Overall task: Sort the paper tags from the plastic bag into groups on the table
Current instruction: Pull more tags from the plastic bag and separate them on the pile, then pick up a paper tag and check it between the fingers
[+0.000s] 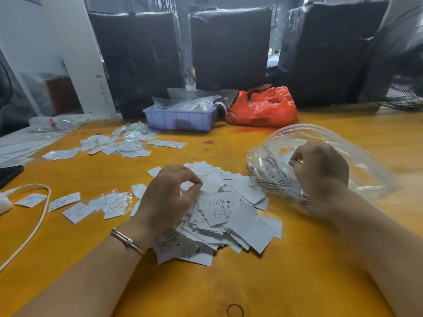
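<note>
Tags (219, 211) lay heaped on the tabletop (297, 282). Left hand (170, 197) pinched some from the heap. Right hand (320, 170) gripped the bag (357, 152), far right. A bump could mix the sorted groups (119, 145).

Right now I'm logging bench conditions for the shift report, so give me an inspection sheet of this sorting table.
Surface: orange table, worn, with a dark ring mark near the front edge.
Job's things: big heap of paper tags at centre; clear plastic bag to its right, tags still inside; smaller tag groups at far left and near left.
Clutter: purple tray with plastic sleeves, red bag, dark phone-like slab at left edge.
Hands: left hand pinches tags on the heap; right hand, fingers curled, grips the bag.
Cables: white cord looping at left.
Surroundings: black wrapped blocks behind, fan at right.
</note>
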Demonstrator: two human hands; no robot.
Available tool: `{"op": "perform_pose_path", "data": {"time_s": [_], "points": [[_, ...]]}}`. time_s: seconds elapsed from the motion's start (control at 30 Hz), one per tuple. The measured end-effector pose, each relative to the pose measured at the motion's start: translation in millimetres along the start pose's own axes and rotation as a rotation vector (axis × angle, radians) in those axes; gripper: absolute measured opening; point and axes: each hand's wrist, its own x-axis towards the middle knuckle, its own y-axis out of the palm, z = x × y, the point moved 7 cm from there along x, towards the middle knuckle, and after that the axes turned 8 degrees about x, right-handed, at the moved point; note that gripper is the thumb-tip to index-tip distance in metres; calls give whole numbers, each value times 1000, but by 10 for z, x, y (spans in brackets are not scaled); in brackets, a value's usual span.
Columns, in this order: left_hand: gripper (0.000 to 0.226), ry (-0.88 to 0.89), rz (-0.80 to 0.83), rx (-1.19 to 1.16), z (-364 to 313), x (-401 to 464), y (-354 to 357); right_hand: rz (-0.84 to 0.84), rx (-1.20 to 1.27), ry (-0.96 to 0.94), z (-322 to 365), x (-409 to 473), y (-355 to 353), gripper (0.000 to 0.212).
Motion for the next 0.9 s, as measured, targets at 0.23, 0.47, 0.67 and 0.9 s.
{"op": "perform_pose_path", "data": {"time_s": [0.23,0.47,0.67,0.9], "points": [[7,-14,5,-12,15,-4,14,-241,351,-32,17,-10,-173,16],[8,-23,22,-9,8,-3,8,-155,855,20,71,-48,-126,9],[13,-73,-2,-235,-65,1,-62,160,1282,206,408,-261,63,23],[65,-126,329,-629,-204,-37,76,609,1564,174,1003,-613,245,36]]}}
